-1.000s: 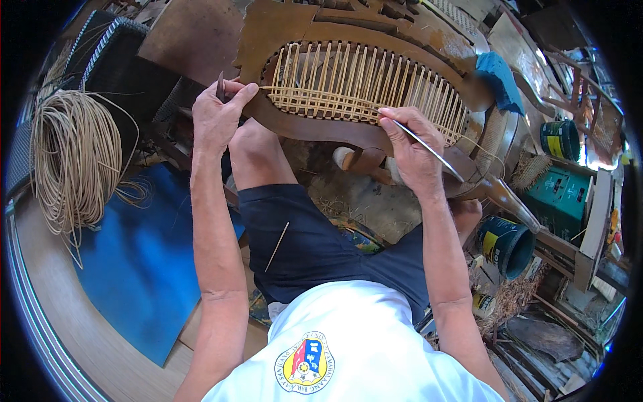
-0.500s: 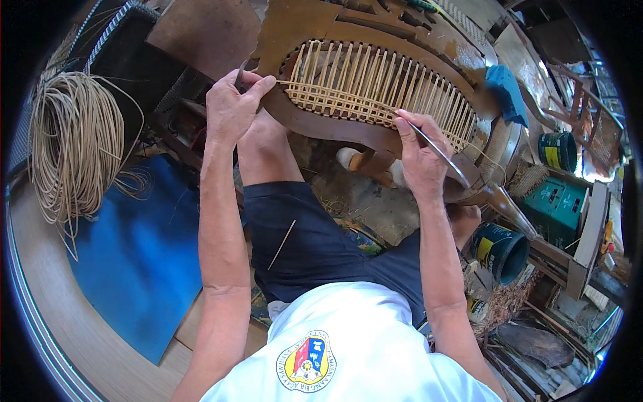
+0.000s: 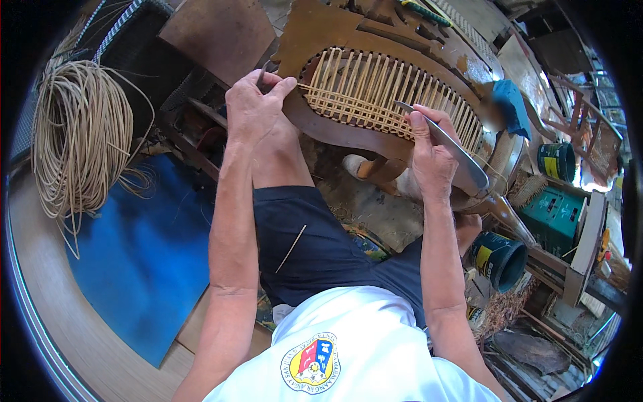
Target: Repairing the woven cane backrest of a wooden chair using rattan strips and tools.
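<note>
In front of me is a brown wooden frame, its opening strung with upright pale cane strands and woven crosswise along the near side. My left hand is beside its left edge, thumb and fingers pinched on a thin cane strand that runs into the weaving. A dark, thin pointed piece sticks up by those fingers; its kind is unclear. My right hand grips a flat metal blade, its narrow tip over the woven strands and its wide rounded end toward the lower right.
A large coil of cane hangs at left above a blue sheet. A short cane piece lies on my dark shorts. At right are dark green buckets, a green crate, a blue cloth and scrap wood.
The blade has turned from nearly edge-on to showing its flat face, and its tip has risen slightly from the strands. My left hand keeps its pinch; the whole view has shifted a little.
</note>
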`<state>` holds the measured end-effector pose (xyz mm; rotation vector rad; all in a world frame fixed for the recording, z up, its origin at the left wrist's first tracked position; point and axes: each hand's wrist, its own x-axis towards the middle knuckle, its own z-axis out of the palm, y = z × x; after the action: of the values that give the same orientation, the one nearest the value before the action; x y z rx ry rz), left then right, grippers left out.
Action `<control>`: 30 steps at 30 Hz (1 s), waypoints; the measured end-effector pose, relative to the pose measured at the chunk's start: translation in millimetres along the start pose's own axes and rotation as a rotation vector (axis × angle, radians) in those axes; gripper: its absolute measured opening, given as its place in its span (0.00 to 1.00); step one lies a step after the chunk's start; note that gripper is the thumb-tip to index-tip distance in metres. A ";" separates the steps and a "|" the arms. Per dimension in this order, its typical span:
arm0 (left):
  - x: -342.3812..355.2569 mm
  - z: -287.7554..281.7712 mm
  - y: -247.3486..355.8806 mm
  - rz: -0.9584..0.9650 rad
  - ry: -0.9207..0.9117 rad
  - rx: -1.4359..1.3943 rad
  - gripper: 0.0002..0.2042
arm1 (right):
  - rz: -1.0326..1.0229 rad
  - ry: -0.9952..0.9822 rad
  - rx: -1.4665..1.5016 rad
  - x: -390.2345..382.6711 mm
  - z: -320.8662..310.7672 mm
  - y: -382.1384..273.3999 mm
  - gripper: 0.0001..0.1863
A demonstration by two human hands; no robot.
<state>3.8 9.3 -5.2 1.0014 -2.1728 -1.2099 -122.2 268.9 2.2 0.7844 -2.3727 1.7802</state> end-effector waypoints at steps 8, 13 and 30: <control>5.0 -2.1 -7.1 -0.077 -0.043 -0.173 0.11 | -0.157 -0.137 -0.134 7.7 -3.1 -7.0 0.10; 5.5 -0.8 -6.5 -0.101 -0.053 -0.167 0.11 | -0.092 -0.058 -0.117 4.1 6.4 -3.9 0.09; 3.4 -0.1 -9.7 -0.037 -0.012 -0.197 0.10 | 0.039 -0.122 0.066 5.9 18.5 -27.8 0.09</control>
<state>5.4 3.2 -13.4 0.9563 -2.0047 -1.4188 -110.6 244.5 22.7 0.8856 -2.4308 1.8872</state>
